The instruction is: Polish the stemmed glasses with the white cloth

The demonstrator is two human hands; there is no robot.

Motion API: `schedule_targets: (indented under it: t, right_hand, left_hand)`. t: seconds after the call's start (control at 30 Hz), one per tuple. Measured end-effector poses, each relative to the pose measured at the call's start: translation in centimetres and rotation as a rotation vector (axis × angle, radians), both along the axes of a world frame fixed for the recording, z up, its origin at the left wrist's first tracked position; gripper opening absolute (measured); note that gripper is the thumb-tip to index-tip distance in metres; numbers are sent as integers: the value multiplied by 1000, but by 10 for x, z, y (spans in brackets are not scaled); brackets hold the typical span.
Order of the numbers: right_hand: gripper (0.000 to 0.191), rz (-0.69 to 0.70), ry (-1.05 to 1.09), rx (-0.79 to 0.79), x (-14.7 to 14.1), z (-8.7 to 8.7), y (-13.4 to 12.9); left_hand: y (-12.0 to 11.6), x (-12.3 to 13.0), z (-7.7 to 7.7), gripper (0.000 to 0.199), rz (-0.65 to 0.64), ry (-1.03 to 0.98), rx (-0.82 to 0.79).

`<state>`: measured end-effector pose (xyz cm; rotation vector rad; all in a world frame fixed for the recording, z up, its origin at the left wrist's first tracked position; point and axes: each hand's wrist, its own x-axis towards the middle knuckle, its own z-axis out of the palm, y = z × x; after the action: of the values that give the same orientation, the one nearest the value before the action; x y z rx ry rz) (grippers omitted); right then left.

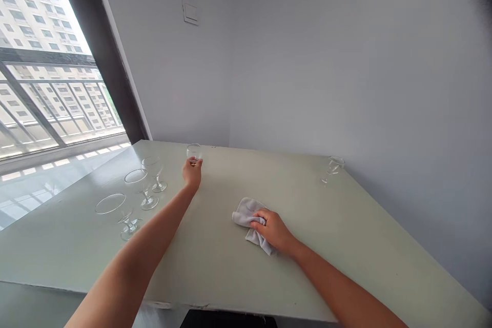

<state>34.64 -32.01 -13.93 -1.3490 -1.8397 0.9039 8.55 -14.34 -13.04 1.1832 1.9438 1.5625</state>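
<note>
My left hand (192, 173) reaches to the far side of the table and is closed round the lower part of a clear stemmed glass (194, 151). The glass is upright, and its stem and foot are hidden by the fingers. Near the middle of the table my right hand (272, 229) grips a crumpled white cloth (248, 211). Part of the cloth hangs loose below the fingers and appears to touch the tabletop.
Three stemmed glasses, the nearest glass (131, 225) among them, stand in a row left of my left arm. Another glass (332, 165) stands at the far right of the pale table (307, 266). Grey walls (307, 61) border the back and right; a window (49, 72) is at left.
</note>
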Motion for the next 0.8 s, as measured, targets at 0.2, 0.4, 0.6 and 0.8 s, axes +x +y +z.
schedule_targets:
  t: [0.2,0.4,0.6,0.8]
  right_hand:
    - [24,-362,546,-86,19,13,10]
    - [23,-546,881,-245,44,27,12]
    - [22,-570,802,82,27,59,2]
    - [25,-122,285,62,-23,78,-4]
  left_hand:
    - [-65,59,9,29,-361,242,132]
    - [-105,80,-6,28,-552,438,207]
    - [-107,78,-22,49,-620,608,229]
    - [-105,69,-14,44,-547,742,390]
